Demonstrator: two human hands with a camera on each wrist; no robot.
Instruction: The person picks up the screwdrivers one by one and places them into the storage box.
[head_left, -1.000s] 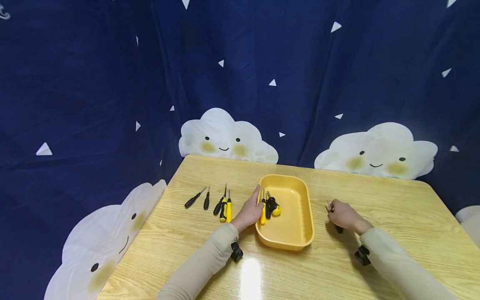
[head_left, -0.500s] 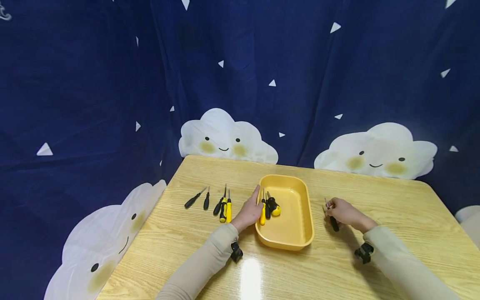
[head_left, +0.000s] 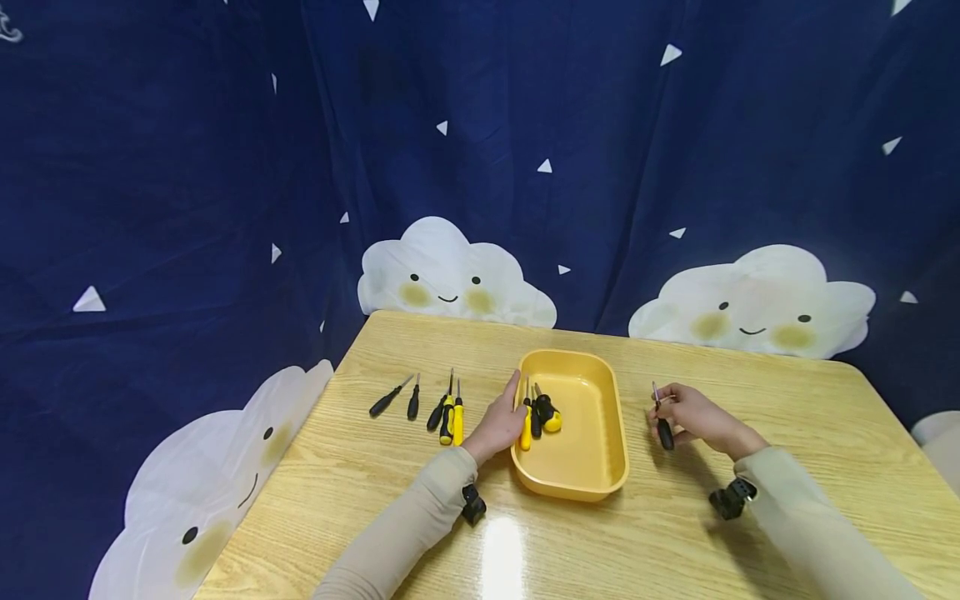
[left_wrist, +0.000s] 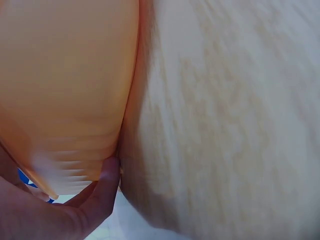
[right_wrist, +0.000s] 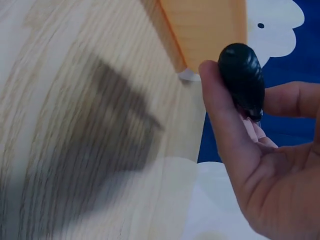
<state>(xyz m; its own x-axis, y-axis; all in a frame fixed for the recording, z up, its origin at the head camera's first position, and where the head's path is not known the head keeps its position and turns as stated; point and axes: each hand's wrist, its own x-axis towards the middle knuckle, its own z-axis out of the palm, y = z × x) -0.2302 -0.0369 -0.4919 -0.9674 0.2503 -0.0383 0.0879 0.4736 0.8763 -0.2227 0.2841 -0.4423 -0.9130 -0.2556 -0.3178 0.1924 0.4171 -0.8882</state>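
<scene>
My left hand grips the left wall of a yellow plastic bin. In the left wrist view its fingers curl against the outer wall of the bin. My right hand, right of the bin, pinches a screwdriver with a black handle. The screwdriver is raised off the table, shaft pointing away from me. From the right wrist, its dark handle end sits between thumb and fingers. Inside the bin, by its left wall, lie a yellow screwdriver, a black screwdriver and a stubby black-and-yellow screwdriver.
Left of the bin, two black screwdrivers lie apart on the wooden table. Closer to the bin, a black screwdriver, a yellow-and-black screwdriver and a yellow screwdriver lie side by side. A blue curtain hangs behind.
My right hand has lifted the black-handled screwdriver from the table and turned, so more of the handle shows. The left hand and the bin have stayed put.
</scene>
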